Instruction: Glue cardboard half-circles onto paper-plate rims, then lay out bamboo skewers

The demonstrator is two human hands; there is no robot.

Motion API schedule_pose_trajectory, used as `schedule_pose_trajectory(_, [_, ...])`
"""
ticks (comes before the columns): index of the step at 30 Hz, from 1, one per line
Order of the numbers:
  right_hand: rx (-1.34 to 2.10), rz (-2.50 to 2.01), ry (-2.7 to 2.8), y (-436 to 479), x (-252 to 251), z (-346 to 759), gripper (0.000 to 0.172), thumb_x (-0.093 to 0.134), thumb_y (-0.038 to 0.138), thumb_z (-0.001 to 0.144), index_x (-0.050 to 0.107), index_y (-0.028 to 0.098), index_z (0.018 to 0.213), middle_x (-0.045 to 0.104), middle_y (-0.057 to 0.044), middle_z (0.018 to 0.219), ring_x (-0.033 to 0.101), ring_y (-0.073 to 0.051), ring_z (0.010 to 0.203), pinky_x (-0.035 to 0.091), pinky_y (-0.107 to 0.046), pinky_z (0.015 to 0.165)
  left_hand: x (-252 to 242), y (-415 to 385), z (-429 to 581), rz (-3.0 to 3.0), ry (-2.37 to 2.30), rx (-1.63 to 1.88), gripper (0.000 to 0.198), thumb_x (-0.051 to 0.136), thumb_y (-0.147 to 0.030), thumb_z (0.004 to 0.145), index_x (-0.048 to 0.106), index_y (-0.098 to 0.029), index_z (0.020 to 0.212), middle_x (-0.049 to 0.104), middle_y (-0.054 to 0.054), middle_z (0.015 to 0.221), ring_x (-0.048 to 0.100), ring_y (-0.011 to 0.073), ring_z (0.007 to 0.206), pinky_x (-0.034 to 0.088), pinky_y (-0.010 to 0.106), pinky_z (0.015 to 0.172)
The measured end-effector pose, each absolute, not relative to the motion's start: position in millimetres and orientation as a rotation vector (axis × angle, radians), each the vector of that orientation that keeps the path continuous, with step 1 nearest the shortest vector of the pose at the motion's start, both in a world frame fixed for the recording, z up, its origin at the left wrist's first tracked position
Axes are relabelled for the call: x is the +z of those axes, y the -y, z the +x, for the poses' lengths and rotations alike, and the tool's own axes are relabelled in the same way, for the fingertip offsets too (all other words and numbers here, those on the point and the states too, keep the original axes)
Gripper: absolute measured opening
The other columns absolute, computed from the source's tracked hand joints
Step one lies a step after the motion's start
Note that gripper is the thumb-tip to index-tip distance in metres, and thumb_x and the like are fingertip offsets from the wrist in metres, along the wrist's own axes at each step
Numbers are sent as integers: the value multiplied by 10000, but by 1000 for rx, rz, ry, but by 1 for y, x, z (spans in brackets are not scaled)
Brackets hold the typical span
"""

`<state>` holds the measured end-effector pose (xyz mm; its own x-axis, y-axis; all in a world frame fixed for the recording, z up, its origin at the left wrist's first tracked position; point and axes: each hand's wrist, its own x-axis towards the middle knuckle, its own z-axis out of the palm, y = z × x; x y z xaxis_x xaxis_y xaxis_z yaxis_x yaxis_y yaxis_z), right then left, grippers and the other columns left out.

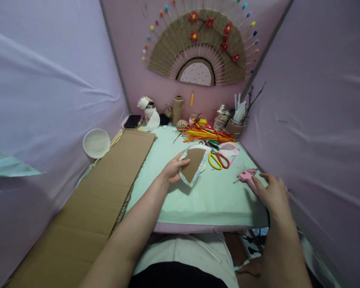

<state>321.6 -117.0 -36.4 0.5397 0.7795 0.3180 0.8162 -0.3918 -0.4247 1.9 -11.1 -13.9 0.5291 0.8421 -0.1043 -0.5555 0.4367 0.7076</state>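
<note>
Over the table, my left hand (174, 167) grips a wedge-shaped cardboard piece (194, 162) with pale patterned fabric folded over its edges. The thumb presses on the bare brown face, and the other fingers are hidden behind. To the right, my right hand (273, 194) is beside a pink hot glue gun (248, 179), its thumb and forefinger apart. Whether it touches the glue gun's handle I cannot tell. Scissors (219, 160) with yellow and red handles lie just right of the cardboard piece.
A long cardboard sheet (108, 192) covers the left side. At the back are orange and yellow strips (204, 132), a twine spool (178, 110), a phone (133, 121), and a pot (235, 128) of white sticks. A large decorated fan (171, 50) hangs on the back wall.
</note>
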Motion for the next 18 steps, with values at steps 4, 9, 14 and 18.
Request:
schedule_pose_trajectory(4, [-56,-2492,1354,121,-55,340,713,458,647,781,626,79,1179,613,-246,1045,548,-399,1036,425,-491,843,-15,10,5,680,-560,940,596,715,-108,684,560,-237,1245,714,35,1007,686,157,799,539,283,770])
schedule_pose_trajectory(9, [46,-2632,1386,107,-60,336,677,483,621,802,616,95,1207,592,-254,1076,569,-401,1004,439,-472,799,-17,11,9,754,-654,934,638,758,-141,641,558,-217,1242,713,39,962,671,155,741,536,278,730])
schedule_pose_trajectory(14, [-42,-2478,1494,106,-52,328,535,466,512,839,673,58,1032,608,-211,893,582,-342,886,439,-435,797,-19,10,11,797,-714,952,725,811,-165,569,545,-194,1243,696,47,981,659,165,756,524,296,728])
schedule_pose_trajectory(18, [20,-2056,1367,119,-38,313,478,450,550,831,667,133,919,603,-130,813,572,-278,803,463,-397,712,-24,9,13,886,-748,1013,698,839,-190,529,579,-176,1177,683,36,965,644,162,781,509,297,750])
